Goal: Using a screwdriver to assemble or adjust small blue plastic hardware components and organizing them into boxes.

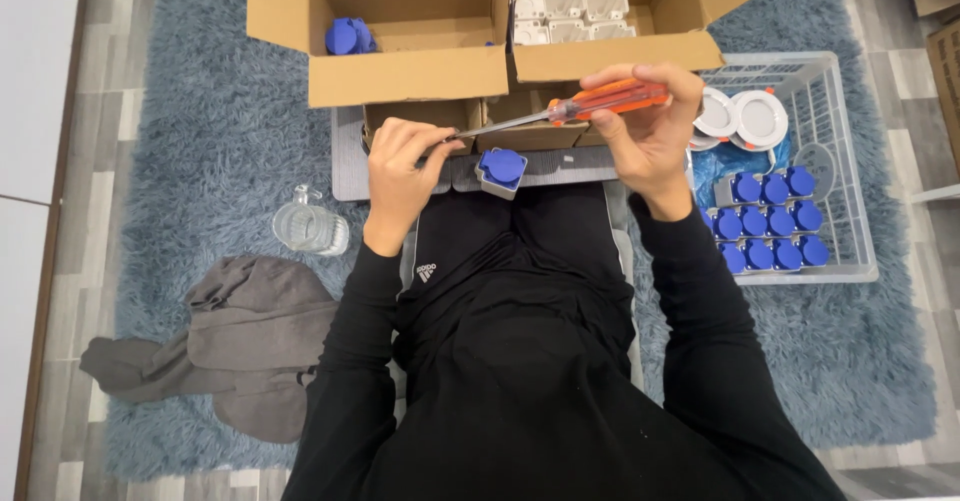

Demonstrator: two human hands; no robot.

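My right hand [648, 131] grips the orange handle of a screwdriver [600, 102], whose metal shaft points left and slightly down. The tip reaches my left hand [405, 166], which is closed around something small that the fingers hide. Between my hands, on a grey mat [350, 166], lies a grey socket with a blue lid [500, 170], touched by neither hand.
Two open cardboard boxes stand ahead: the left box [400, 71] holds a blue-lidded part, the right box [610, 56] holds white parts. A white wire basket [835, 161] at right holds several blue-lidded sockets and round white pieces. A clear glass jar [308, 226] and a grey garment [240, 346] lie on the blue rug.
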